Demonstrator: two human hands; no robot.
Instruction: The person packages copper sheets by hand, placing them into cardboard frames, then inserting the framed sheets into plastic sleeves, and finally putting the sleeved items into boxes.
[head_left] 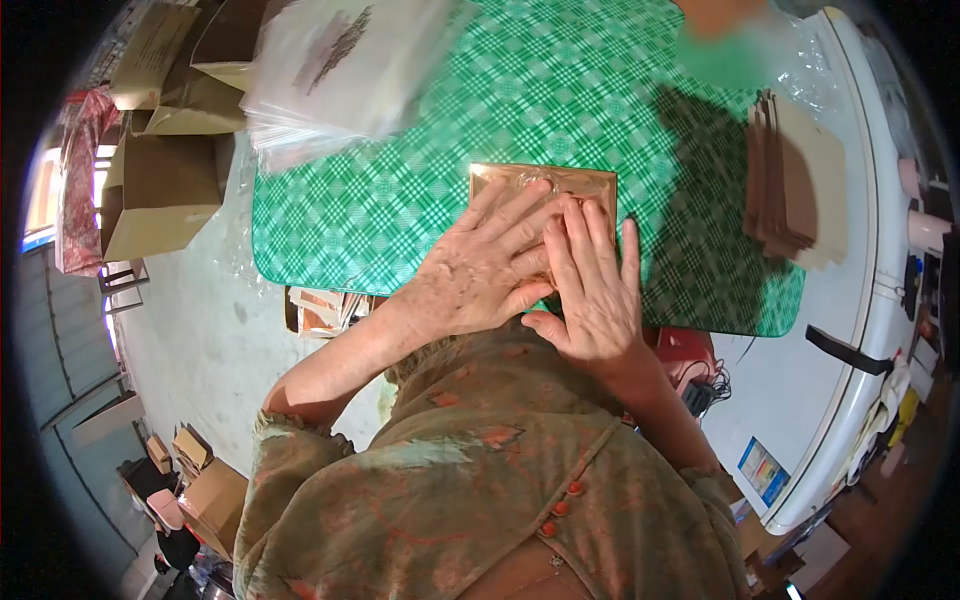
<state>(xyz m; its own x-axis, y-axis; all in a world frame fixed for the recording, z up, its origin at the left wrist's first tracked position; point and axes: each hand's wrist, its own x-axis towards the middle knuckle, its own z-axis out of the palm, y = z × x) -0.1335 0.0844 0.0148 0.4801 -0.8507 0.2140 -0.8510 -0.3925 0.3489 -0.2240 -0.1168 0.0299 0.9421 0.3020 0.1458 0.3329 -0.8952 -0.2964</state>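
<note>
A flat, square brown piece (592, 184), glossy as if under clear plastic film, lies near the front edge of the table with the green checked cover (400, 220). My left hand (490, 255) rests flat across it, fingers stretched to the upper right. Beside it, my right hand (595, 285) presses flat on the right part, fingers pointing away from me. The fingers of both hands meet or overlap near the middle, hiding most of the piece. Neither hand grips anything.
A pile of clear plastic bags (340, 90) lies at the table's far left. Brown cardboard pieces (800, 180) are stacked on the right. Open cardboard boxes (165, 190) stand at left. A white appliance-like surface (850, 300) borders the right side. A blurred orange-and-green shape (730, 45) shows at top right.
</note>
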